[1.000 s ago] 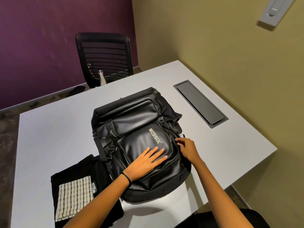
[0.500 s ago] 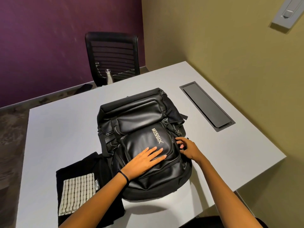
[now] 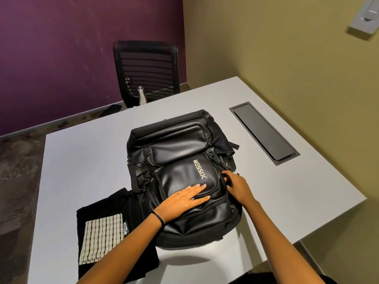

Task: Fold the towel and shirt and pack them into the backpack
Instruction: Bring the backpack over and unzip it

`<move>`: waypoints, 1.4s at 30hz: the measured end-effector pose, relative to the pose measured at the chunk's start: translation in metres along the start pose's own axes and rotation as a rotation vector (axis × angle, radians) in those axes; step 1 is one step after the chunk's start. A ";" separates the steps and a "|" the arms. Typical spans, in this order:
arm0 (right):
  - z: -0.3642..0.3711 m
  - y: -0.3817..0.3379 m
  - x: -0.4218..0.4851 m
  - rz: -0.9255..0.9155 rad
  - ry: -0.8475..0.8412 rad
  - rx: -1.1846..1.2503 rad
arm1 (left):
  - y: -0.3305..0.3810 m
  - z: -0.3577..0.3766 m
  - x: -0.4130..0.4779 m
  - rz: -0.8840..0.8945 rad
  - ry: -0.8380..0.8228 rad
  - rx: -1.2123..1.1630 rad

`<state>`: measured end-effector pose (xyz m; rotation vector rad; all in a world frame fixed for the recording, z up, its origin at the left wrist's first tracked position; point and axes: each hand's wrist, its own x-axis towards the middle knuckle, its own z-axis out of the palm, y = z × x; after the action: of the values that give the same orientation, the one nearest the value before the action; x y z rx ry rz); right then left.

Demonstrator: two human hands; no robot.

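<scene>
- Since a moment ago my left hand (image 3: 184, 199) has drawn its fingers closer together on the backpack (image 3: 180, 148), and my right hand (image 3: 235, 185) has crept a little along the bag's right edge.
- My left hand lies flat, fingers straight and nearly side by side, pressing the front pocket panel just below the printed lettering to steady the bag.
- My right hand's fingers (image 3: 225, 174) are bent against the seam at the pocket's right side. I cannot tell whether they pinch a zip puller, as the tips hide it.
- The backpack lies face up in the middle of the table (image 3: 82, 160), and looks fully closed.
- The striped towel (image 3: 102, 232) is folded and rests on the folded black shirt (image 3: 114, 203), both on the table just left of the bag and touching its lower corner.
- I judge the folding done and the step in hand to be opening the bag, with nothing packed yet.
- Next I need a sure hold on the puller and a steady pull along the zip while my left hand keeps the panel from bunching. This seam may open only the front pocket, perhaps too small for both items.
</scene>
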<state>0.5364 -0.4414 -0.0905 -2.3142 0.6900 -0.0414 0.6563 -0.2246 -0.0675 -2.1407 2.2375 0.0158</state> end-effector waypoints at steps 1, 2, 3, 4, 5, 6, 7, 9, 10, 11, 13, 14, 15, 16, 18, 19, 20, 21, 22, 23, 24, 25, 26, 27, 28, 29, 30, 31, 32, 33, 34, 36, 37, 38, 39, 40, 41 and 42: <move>0.000 -0.001 -0.002 -0.008 0.031 -0.047 | 0.000 0.000 0.000 -0.001 -0.004 0.001; 0.000 -0.002 -0.005 -0.012 0.048 -0.085 | 0.000 0.001 0.000 -0.003 -0.006 0.000; 0.000 -0.003 -0.008 -0.014 0.050 -0.126 | 0.001 0.001 -0.001 -0.003 -0.007 -0.001; 0.000 -0.005 -0.010 -0.019 0.043 -0.176 | 0.001 0.003 -0.001 -0.002 -0.003 -0.003; 0.000 -0.007 -0.012 -0.018 0.028 -0.242 | 0.002 0.003 -0.001 -0.001 0.001 -0.005; 0.000 -0.010 -0.013 -0.011 0.013 -0.316 | 0.003 0.004 -0.001 0.002 0.004 -0.010; 0.000 -0.013 -0.013 -0.001 0.005 -0.385 | 0.004 0.004 -0.001 0.005 0.002 -0.018; 0.000 -0.016 -0.011 0.014 -0.008 -0.496 | 0.006 0.003 -0.001 0.009 -0.004 -0.031; 0.000 -0.017 -0.010 0.010 -0.005 -0.546 | 0.006 0.002 -0.001 0.007 -0.006 -0.033; 0.000 -0.016 -0.010 0.002 0.003 -0.584 | 0.006 0.001 -0.001 0.003 -0.006 -0.036; -0.002 -0.015 -0.011 0.013 0.006 -0.629 | 0.005 0.001 -0.002 0.001 0.009 -0.034; -0.004 -0.016 -0.012 0.025 -0.002 -0.648 | 0.004 0.002 -0.003 0.003 0.014 -0.033; -0.007 -0.018 -0.013 0.026 0.005 -0.672 | 0.003 0.003 -0.003 0.004 0.023 -0.033; -0.009 -0.022 -0.014 0.032 0.010 -0.722 | 0.002 0.003 -0.003 0.003 0.032 -0.034; -0.012 -0.028 -0.017 0.053 0.028 -0.759 | 0.001 0.004 -0.004 -0.013 0.025 -0.051; -0.011 -0.027 -0.019 0.062 0.048 -0.730 | 0.002 0.003 -0.004 -0.024 0.010 -0.066; -0.011 -0.026 -0.021 0.059 0.081 -0.693 | 0.002 0.002 -0.003 -0.046 -0.001 -0.076; -0.012 -0.026 -0.024 0.052 0.101 -0.675 | 0.003 0.001 -0.003 -0.067 0.000 -0.098; -0.013 -0.028 -0.027 0.043 0.126 -0.675 | 0.004 0.001 -0.004 -0.082 0.001 -0.126; -0.013 -0.028 -0.030 0.031 0.131 -0.681 | 0.004 0.000 -0.004 -0.081 -0.010 -0.150; -0.012 -0.027 -0.033 0.040 0.120 -0.694 | 0.004 -0.001 -0.003 -0.074 -0.026 -0.160; -0.013 -0.027 -0.037 0.053 0.112 -0.722 | 0.004 -0.003 -0.003 -0.076 -0.041 -0.169; -0.014 -0.027 -0.040 0.060 0.106 -0.740 | 0.003 -0.003 -0.002 -0.079 -0.056 -0.180; -0.015 -0.026 -0.043 0.066 0.093 -0.735 | 0.003 -0.003 -0.002 -0.081 -0.067 -0.188; -0.015 -0.025 -0.047 0.067 0.080 -0.727 | 0.003 -0.003 -0.001 -0.078 -0.076 -0.194; -0.017 -0.026 -0.050 0.057 0.068 -0.719 | 0.003 -0.004 -0.001 -0.075 -0.082 -0.196; -0.017 -0.026 -0.054 0.037 0.061 -0.716 | 0.003 -0.004 -0.001 -0.076 -0.093 -0.196; -0.018 -0.029 -0.058 0.032 0.045 -0.710 | 0.003 -0.005 -0.001 -0.080 -0.104 -0.198; -0.018 -0.030 -0.062 0.038 0.034 -0.702 | 0.003 -0.006 -0.001 -0.084 -0.103 -0.200; -0.018 -0.033 -0.066 0.046 0.028 -0.687 | 0.003 -0.008 -0.001 -0.087 -0.092 -0.198; -0.017 -0.035 -0.069 0.047 0.026 -0.668 | 0.003 -0.008 -0.001 -0.087 -0.086 -0.195; -0.015 -0.043 -0.075 0.022 -0.009 -0.612 | 0.002 -0.008 -0.001 -0.092 -0.092 -0.200; -0.013 -0.047 -0.077 -0.002 -0.012 -0.589 | 0.002 -0.008 -0.001 -0.092 -0.088 -0.204; -0.011 -0.050 -0.078 -0.028 0.003 -0.574 | 0.001 -0.008 -0.001 -0.091 -0.081 -0.204; -0.007 -0.055 -0.080 -0.053 0.021 -0.572 | 0.001 -0.007 -0.001 -0.092 -0.071 -0.201; -0.003 -0.061 -0.084 -0.069 0.014 -0.580 | 0.000 -0.006 0.000 -0.091 -0.058 -0.195; 0.002 -0.066 -0.088 -0.093 0.021 -0.592 | 0.000 -0.006 -0.001 -0.091 -0.047 -0.198; 0.008 -0.069 -0.089 -0.094 0.030 -0.614 | 0.000 -0.006 -0.001 -0.092 -0.042 -0.205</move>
<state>0.4942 -0.3512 -0.0377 -2.9378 0.6729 0.1080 0.6565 -0.2238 -0.0615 -2.3168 2.1982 0.2963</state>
